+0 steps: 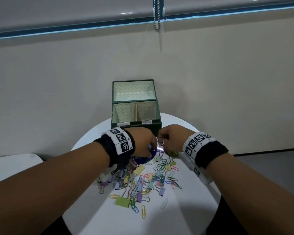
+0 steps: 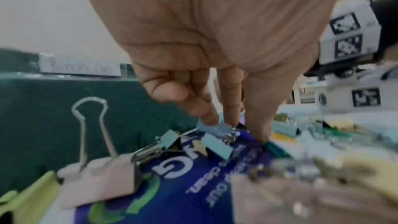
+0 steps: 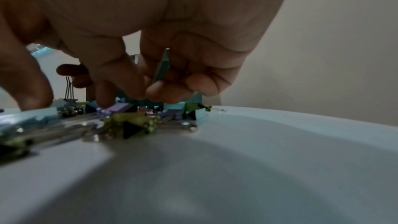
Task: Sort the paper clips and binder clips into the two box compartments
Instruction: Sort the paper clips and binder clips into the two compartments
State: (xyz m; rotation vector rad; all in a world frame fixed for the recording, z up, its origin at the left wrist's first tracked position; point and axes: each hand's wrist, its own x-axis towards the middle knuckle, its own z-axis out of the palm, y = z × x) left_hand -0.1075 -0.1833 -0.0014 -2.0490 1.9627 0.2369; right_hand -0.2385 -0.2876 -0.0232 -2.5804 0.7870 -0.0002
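Note:
A green box (image 1: 136,125) with two front compartments and an open lid stands at the far edge of the round white table (image 1: 190,209). A heap of coloured paper clips and binder clips (image 1: 143,180) lies in front of it. My left hand (image 1: 152,147) reaches down at the heap's far end. In the left wrist view its fingertips (image 2: 210,118) pinch a light blue binder clip (image 2: 215,128). My right hand (image 1: 163,139) is just beside it, holding a thin teal clip (image 3: 161,67) in its curled fingers while other fingers touch down by a purple binder clip (image 3: 120,108).
A pink binder clip (image 2: 101,176) with a raised handle lies by the box's front wall (image 2: 64,108), on a blue printed sticker (image 2: 193,185). A large green binder clip (image 1: 122,202) sits at the heap's near edge. A wall rises close behind the box.

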